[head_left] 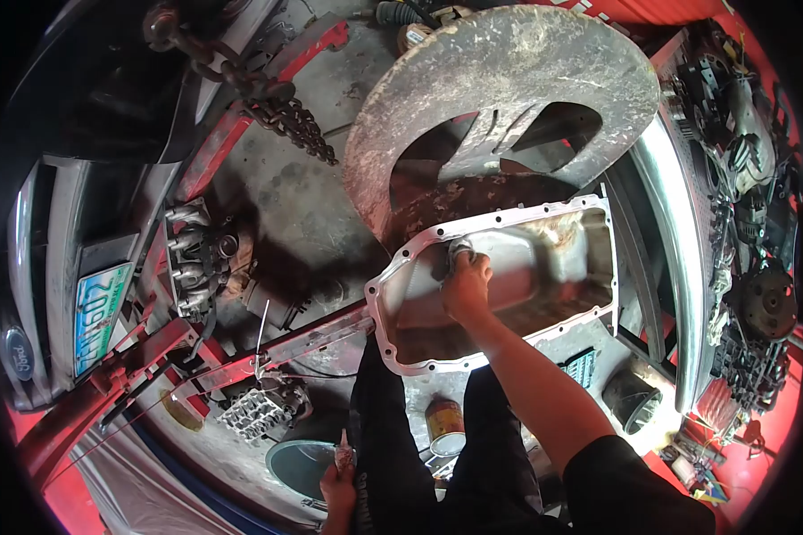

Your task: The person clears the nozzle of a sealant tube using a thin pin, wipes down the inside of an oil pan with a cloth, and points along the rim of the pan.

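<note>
A metal oil pan (493,357) lies tilted in front of me with its hollow side up and bolt holes along its flange. My right hand (467,283) is inside it, fingers closed on a crumpled greyish rag (460,246) pressed to the pan's inner wall. The rag is mostly hidden by the fingers. Low beside my leg, my left hand (337,490) is wrapped around a small tube with a pointed nozzle (343,453), which points up. Brownish stains mark the pan's far right corner.
A large weathered round metal piece (517,71) stands behind the pan. Rusty chain (285,116) hangs at upper left by a red frame (210,160). A can (445,426), a dark bucket (632,399) and a cylinder head (263,410) are on the floor. Parts crowd the right side.
</note>
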Demonstrator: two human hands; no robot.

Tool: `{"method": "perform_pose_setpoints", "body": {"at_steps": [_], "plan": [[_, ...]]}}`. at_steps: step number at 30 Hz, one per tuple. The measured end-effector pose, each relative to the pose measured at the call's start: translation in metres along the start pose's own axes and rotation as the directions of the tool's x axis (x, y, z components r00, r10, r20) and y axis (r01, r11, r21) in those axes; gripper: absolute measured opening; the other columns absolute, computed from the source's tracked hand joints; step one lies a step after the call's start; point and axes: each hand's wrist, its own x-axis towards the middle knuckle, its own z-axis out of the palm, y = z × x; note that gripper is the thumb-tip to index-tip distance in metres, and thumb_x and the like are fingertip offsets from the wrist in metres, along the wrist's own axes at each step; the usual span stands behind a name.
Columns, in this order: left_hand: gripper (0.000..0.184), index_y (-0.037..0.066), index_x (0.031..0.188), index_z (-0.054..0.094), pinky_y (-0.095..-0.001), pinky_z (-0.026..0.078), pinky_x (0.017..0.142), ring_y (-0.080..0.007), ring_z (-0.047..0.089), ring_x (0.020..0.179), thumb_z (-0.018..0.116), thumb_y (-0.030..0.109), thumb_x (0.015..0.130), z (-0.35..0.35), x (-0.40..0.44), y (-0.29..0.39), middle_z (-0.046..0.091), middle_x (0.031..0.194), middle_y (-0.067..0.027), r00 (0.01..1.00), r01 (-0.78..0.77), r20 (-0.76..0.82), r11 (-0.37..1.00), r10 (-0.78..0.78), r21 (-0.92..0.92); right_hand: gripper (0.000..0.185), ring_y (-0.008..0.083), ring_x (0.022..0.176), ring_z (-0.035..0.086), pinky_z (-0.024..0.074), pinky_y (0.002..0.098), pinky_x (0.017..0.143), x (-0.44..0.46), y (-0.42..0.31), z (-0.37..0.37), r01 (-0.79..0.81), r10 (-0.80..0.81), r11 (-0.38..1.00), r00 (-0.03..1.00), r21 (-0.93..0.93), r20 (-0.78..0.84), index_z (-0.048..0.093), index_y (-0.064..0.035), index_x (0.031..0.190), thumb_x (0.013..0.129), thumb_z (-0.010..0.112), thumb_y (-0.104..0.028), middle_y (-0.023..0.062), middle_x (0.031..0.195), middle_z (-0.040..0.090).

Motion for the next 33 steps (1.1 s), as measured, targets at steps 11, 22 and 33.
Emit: {"method": "perform_pose_setpoints", "body": {"at_steps": [11, 22, 33], "plan": [[0.02, 0.0, 0.088, 0.067, -0.0371, 0.045, 0.064, -0.0192, 0.059, 0.067, 0.069, 0.019, 0.082, 0.006, -0.002, -0.001, 0.065, 0.072, -0.0144, 1.0, -0.025, 0.002, 0.999, 0.025, 0.031, 0.046, 0.0405, 0.11, 0.047, 0.0501, 0.0475, 0.09, -0.01, -0.032, -0.004, 0.167, -0.179, 0.982, 0.971, 0.091, 0.156, 0.058, -0.0129, 0.123, 0.077, 0.061, -0.008, 0.018, 0.124, 0.044], [0.02, 0.0, 0.086, 0.064, -0.0371, 0.045, 0.064, -0.019, 0.059, 0.067, 0.07, 0.018, 0.083, 0.021, -0.007, 0.014, 0.065, 0.073, -0.0142, 0.997, -0.045, -0.052, 0.996, 0.049, 0.076, 0.024, 0.0214, 0.081, 0.055, 0.0484, 0.0379, 0.069, -0.026, 0.037, -0.245, 0.204, -0.613, 0.759, 0.542, 0.618, 0.574, 0.065, -0.0015, 0.099, 0.076, 0.056, -0.001, 0.0075, 0.087, 0.049], [0.023, 0.002, 0.09, 0.067, -0.04, 0.047, 0.068, -0.0314, 0.064, 0.072, 0.07, 0.023, 0.082, 0.045, -0.028, 0.022, 0.066, 0.079, -0.0193, 0.996, 0.047, -0.082, 0.955, -0.024, 0.292, 0.023, 0.019, 0.082, 0.06, 0.0475, 0.0298, 0.075, -0.181, 0.32, -0.256, -0.435, 0.327, 0.877, 0.851, 0.205, 0.411, 0.069, 0.0001, 0.088, 0.073, 0.052, 0.003, 0.0082, 0.082, 0.062]]}}
